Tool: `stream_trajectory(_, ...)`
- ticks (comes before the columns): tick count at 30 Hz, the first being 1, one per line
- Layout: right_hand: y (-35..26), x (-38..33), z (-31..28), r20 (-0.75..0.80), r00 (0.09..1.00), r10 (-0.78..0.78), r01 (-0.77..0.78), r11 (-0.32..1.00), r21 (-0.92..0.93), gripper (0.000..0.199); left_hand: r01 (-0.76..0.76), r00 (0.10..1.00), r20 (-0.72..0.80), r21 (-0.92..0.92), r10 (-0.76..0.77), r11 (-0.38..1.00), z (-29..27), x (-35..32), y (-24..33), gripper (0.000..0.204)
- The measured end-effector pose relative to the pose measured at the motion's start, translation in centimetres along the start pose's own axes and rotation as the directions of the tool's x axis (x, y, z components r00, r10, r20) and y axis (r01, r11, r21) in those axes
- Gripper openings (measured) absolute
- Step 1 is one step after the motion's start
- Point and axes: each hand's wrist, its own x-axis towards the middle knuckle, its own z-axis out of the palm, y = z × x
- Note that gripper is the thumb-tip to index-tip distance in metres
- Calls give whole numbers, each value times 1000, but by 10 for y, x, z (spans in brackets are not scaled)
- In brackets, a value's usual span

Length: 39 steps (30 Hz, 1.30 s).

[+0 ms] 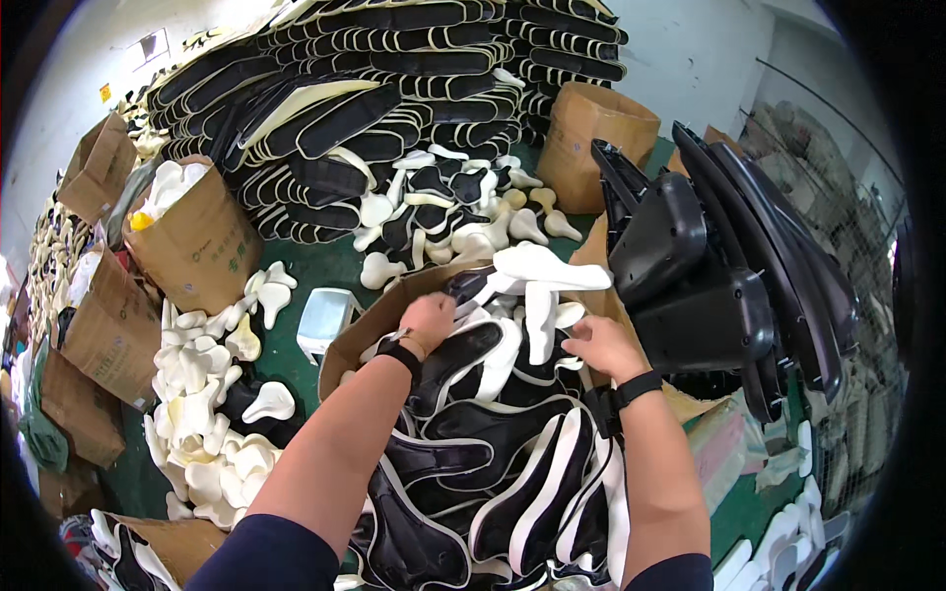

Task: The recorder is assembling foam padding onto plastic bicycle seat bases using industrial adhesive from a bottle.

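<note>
Black and cream bike saddles everywhere in this head view, so here's the layout. Both hands are down in an open cardboard box (367, 330) packed with saddles. Left hand (427, 320) is curled, fingers tucked over the nose end of a black saddle (455, 362) near the box's far left wall; looks like a grip, but I can't tell how tight. Right hand (601, 345) sits at the right side of the pile, fingers bent and resting on the saddles (540, 325) there, just beside a white saddle base (552, 268) lying across the top. The hands are well apart, with a few saddles between them. That black saddle runs lengthwise from the left hand back toward the body, slightly diagonal, so the left hand is clearly the nearer one. Off to the right is a stack of black plastic shells (709, 286), and behind the box a big heap of saddles (374, 108). Loose cream foam pads (212, 414) cover the green floor on the left.
</note>
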Motion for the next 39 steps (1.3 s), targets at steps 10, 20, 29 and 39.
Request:
stream_trajectory(10,-43,11,22,-60,988,-142,138,988,-63,39,-140,985,-109,-44,135,989,-105,-66,-77,35)
stream_trajectory(20,-160,-26,54,9,943,-331,302,871,387,30,652,673,-71,-413,-736,636,-181,-454,-266,31)
stream_trajectory(29,-226,-53,120,64,593,-803,715,489,-499,33,940,-51,218,-318,-975,-120,-140,-916,-304,21)
stream_trajectory(39,-328,-342,428,451,502,-738,539,675,504,17,640,-47,363,-705,-931,-307,-59,-1038,-237,31)
